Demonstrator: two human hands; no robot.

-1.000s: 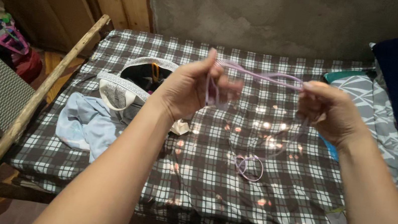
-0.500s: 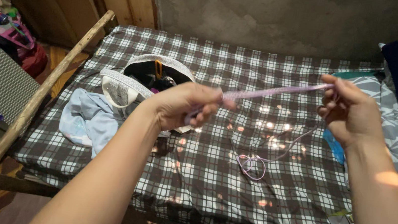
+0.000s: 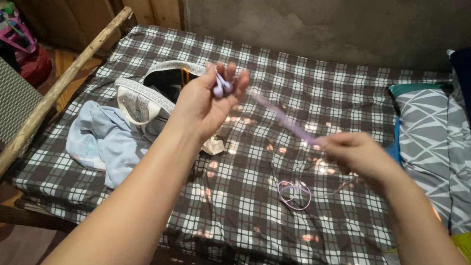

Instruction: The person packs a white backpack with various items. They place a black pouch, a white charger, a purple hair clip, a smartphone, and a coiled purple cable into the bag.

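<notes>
the left hand [image 3: 206,102] pinches the purple cord's [image 3: 282,115] end while the right hand [image 3: 352,155] grips it lower right, cord stretched diagonally between them.

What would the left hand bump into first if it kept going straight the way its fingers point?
Probably nothing soon. The left hand points up and away, over the checked bed, toward the grey wall. Depth is hard to judge from one view.
</notes>
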